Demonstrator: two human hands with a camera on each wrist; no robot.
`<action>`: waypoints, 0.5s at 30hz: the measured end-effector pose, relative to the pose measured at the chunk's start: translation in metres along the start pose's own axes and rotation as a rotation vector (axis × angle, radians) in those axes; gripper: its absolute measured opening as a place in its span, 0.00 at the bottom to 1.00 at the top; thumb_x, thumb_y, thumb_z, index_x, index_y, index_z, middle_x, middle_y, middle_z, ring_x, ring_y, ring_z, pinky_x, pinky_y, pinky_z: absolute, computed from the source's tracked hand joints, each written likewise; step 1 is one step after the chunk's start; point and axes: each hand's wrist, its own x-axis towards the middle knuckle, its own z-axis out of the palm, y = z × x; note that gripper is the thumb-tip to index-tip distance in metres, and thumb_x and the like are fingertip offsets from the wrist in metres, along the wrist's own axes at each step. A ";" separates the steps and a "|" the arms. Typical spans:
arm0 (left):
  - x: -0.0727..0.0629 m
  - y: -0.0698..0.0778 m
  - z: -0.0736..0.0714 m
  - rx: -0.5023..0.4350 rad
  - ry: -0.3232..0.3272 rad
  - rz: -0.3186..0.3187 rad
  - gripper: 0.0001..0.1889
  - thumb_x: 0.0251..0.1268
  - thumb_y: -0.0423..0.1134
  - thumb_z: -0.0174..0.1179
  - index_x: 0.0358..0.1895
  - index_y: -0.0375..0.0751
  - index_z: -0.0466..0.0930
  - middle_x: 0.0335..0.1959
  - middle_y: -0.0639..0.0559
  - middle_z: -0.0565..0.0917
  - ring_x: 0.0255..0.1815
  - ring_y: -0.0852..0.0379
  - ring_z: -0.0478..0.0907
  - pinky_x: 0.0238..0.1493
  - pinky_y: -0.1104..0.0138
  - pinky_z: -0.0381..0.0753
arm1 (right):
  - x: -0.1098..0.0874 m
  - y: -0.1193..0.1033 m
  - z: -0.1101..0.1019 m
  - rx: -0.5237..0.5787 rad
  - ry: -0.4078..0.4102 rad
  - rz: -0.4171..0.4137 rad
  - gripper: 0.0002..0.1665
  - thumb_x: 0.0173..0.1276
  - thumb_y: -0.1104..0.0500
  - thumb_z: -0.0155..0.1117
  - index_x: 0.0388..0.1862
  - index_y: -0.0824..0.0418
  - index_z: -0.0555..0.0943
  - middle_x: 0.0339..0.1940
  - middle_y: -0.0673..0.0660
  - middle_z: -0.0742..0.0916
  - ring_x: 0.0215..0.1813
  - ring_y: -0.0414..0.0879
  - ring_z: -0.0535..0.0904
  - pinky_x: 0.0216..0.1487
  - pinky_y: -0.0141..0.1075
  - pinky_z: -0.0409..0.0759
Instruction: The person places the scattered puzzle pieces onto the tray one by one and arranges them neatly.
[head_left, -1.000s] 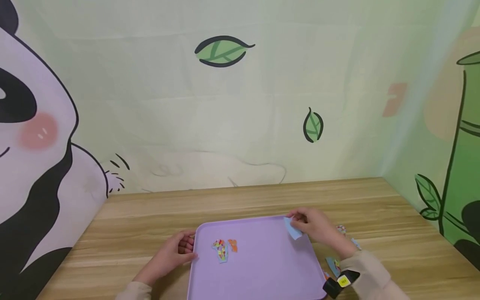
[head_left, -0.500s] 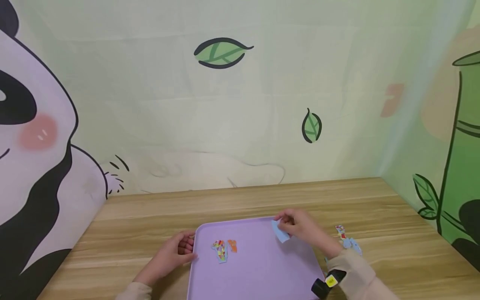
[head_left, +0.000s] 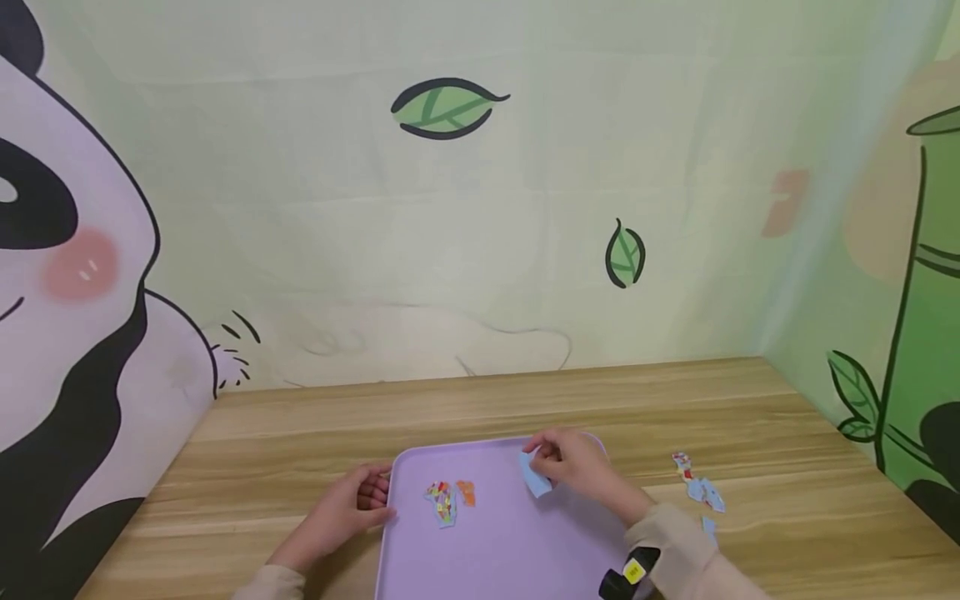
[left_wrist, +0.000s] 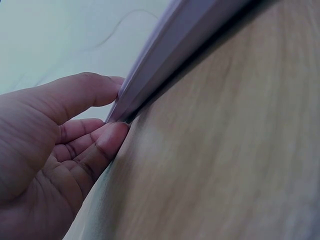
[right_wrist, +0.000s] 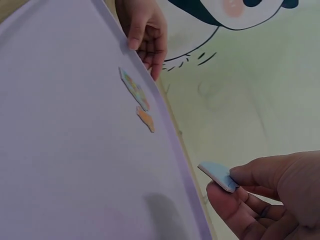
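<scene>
My right hand [head_left: 583,468] pinches a light blue jigsaw puzzle piece [head_left: 535,477] between thumb and fingers, above the far part of the purple tray [head_left: 495,554]. Seen from the right wrist, the thin flat piece [right_wrist: 218,175] is tilted and clear of the tray. At the tray's left side, my left hand [head_left: 351,502] holds the edge; the left wrist view has thumb and fingers on either side of the rim [left_wrist: 150,65]. On the tray's left part lie a multicoloured puzzle piece with blue edges [head_left: 444,504] and a small orange piece [head_left: 467,492] beside it.
To the right of the tray, several loose pieces lie on the wooden table [head_left: 810,500], among them a red-patterned one [head_left: 682,465] and a blue one [head_left: 707,493]. A wall with painted leaves [head_left: 625,254] stands behind the table.
My right hand has moved left over the tray with the blue puzzle piece, uncovering loose pieces on the table at right. My left hand has stayed at the tray's edge.
</scene>
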 end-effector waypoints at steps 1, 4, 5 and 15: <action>0.000 0.000 0.000 0.000 0.000 0.002 0.34 0.53 0.28 0.68 0.62 0.20 0.64 0.44 0.38 0.78 0.42 0.57 0.77 0.43 0.75 0.81 | 0.001 0.000 0.002 -0.007 -0.001 0.006 0.10 0.63 0.67 0.61 0.43 0.70 0.80 0.27 0.58 0.84 0.24 0.36 0.74 0.24 0.26 0.77; 0.000 -0.001 0.000 -0.001 -0.003 0.000 0.34 0.53 0.28 0.68 0.63 0.20 0.63 0.45 0.38 0.78 0.42 0.57 0.77 0.43 0.75 0.81 | 0.002 -0.001 0.009 -0.003 -0.016 0.022 0.09 0.63 0.68 0.60 0.42 0.70 0.80 0.27 0.56 0.83 0.25 0.37 0.74 0.24 0.26 0.77; 0.000 -0.001 0.000 -0.001 -0.005 -0.001 0.34 0.53 0.29 0.68 0.63 0.20 0.63 0.45 0.38 0.78 0.42 0.57 0.77 0.43 0.75 0.81 | 0.003 -0.002 0.011 -0.002 -0.018 0.030 0.09 0.63 0.68 0.60 0.42 0.70 0.80 0.27 0.56 0.82 0.25 0.37 0.74 0.25 0.26 0.78; 0.001 -0.002 0.000 -0.008 -0.012 -0.007 0.34 0.54 0.29 0.68 0.63 0.20 0.63 0.45 0.38 0.78 0.42 0.57 0.76 0.43 0.75 0.80 | 0.012 -0.004 0.034 0.000 -0.048 0.036 0.09 0.60 0.70 0.61 0.41 0.70 0.80 0.23 0.54 0.81 0.22 0.38 0.74 0.23 0.26 0.75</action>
